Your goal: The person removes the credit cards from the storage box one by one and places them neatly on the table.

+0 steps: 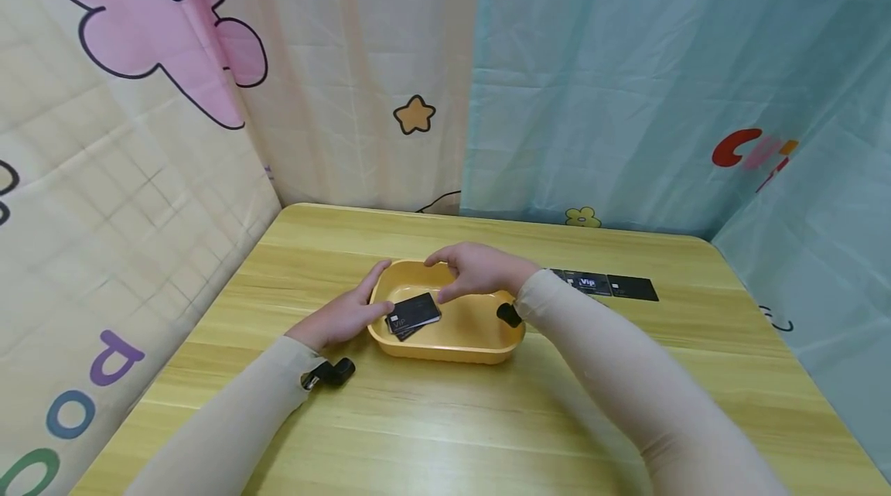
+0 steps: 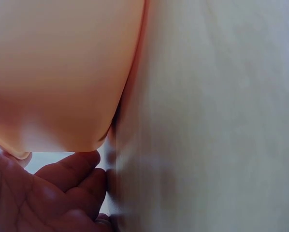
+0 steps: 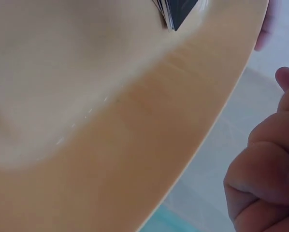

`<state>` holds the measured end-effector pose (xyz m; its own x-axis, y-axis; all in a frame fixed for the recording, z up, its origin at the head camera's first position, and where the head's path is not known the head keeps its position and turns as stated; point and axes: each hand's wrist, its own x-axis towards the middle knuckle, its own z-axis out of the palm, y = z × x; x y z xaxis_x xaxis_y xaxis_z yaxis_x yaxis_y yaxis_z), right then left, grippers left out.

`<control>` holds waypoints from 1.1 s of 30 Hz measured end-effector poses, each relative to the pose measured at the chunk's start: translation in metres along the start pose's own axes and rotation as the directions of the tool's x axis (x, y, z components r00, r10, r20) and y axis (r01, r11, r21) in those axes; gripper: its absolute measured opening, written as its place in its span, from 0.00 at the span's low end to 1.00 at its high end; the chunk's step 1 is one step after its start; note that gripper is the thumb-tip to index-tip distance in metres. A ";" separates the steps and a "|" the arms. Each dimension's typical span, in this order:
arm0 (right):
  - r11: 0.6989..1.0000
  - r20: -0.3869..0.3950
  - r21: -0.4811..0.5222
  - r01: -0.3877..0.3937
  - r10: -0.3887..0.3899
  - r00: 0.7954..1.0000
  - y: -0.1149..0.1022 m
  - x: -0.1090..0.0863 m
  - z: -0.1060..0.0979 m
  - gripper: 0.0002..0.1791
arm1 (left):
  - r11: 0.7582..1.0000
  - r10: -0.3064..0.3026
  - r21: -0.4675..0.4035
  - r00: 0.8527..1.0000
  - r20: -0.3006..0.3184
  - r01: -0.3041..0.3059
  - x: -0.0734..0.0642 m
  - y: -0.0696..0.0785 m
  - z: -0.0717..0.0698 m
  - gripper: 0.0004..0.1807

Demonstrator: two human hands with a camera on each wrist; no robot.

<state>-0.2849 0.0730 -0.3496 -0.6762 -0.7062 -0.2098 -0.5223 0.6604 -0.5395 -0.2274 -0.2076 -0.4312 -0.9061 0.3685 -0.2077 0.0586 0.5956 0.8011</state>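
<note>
A yellow plastic tub (image 1: 473, 322) rests on the wooden table, with a small stack of black cards (image 1: 420, 309), the top one marked VIP, in its left part. My left hand (image 1: 341, 316) grips the tub's left side, thumb over the rim beside the cards and fingers along the outer wall. In the left wrist view those fingers (image 2: 74, 171) lie against the tub's underside corner. Over the tub's back rim is my right hand (image 1: 483, 269), thumb inside and fingers loosely bent, with nothing held. The right wrist view shows its fingers (image 3: 267, 169) outside the rim.
Behind the right forearm, several black cards (image 1: 632, 288) lie in a row on the table (image 1: 445, 419), one lettered Vip. Printed curtains (image 1: 362, 94) hang around the table's back and sides. Each wrist wears a small black camera (image 1: 341, 371).
</note>
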 end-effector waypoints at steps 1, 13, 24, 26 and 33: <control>1.000 0.004 0.002 -0.007 0.007 1.000 0.000 0.001 0.001 0.39 | 1.000 0.001 0.000 1.000 -0.001 -0.001 0.000 0.000 0.000 0.45; 1.000 0.048 -0.004 -0.018 0.018 0.999 0.008 0.014 0.017 0.38 | 1.000 0.003 0.011 1.000 0.001 -0.003 0.002 0.002 0.003 0.46; 0.996 0.086 -0.087 0.015 -0.007 0.996 0.008 0.033 0.034 0.37 | 0.998 0.025 0.067 0.999 -0.023 -0.023 -0.003 -0.003 -0.006 0.45; 0.996 0.094 -0.088 0.005 0.004 0.996 0.009 0.035 0.037 0.37 | 0.997 0.036 0.065 0.999 -0.022 -0.034 -0.003 -0.002 -0.007 0.45; 0.996 0.136 -0.084 -0.039 0.050 0.989 0.014 0.033 0.041 0.38 | 0.998 0.022 0.055 1.000 -0.015 -0.021 -0.003 -0.002 -0.002 0.46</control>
<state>-0.2931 0.0483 -0.3977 -0.6248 -0.7002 -0.3455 -0.5374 0.7066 -0.4602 -0.2259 -0.2114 -0.4306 -0.9106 0.3712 -0.1818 0.1010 0.6263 0.7730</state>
